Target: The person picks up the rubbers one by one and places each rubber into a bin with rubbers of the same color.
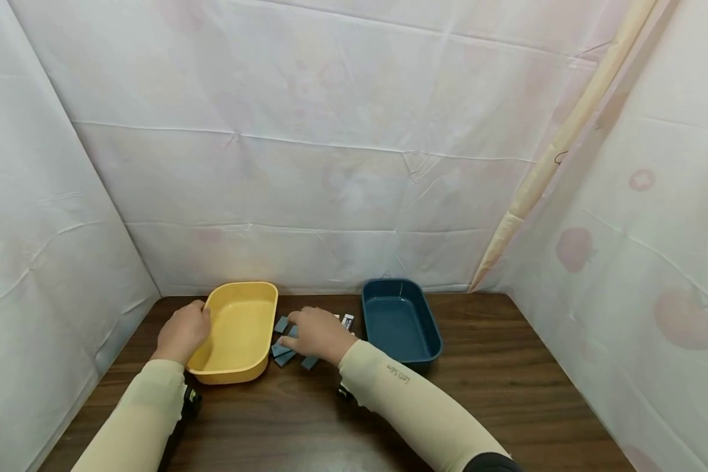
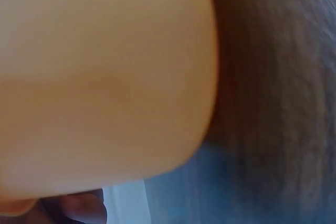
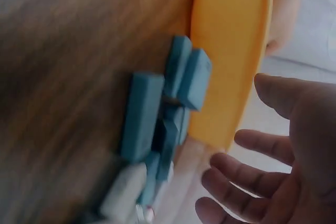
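A yellow plastic bin (image 1: 238, 328) stands on the left of the table; its outer wall (image 2: 115, 98) fills much of the left wrist view. My left hand (image 1: 183, 331) grips its left rim. Right of the bin lies a loose pile of small blue-green rectangular blocks (image 1: 282, 351), also seen as blocks (image 3: 143, 114) in the right wrist view, with a whitish block (image 3: 124, 192) beside them. Over this pile hovers my right hand (image 1: 320, 333), its fingers spread and apart from the blocks in the right wrist view. It partly hides the pile in the head view.
A dark blue bin (image 1: 398, 321) stands right of the pile. Between them lies a small white-and-dark block (image 1: 347, 321). The dark wooden table (image 1: 507, 380) meets hanging white cloth (image 1: 330, 196) at its back and sides.
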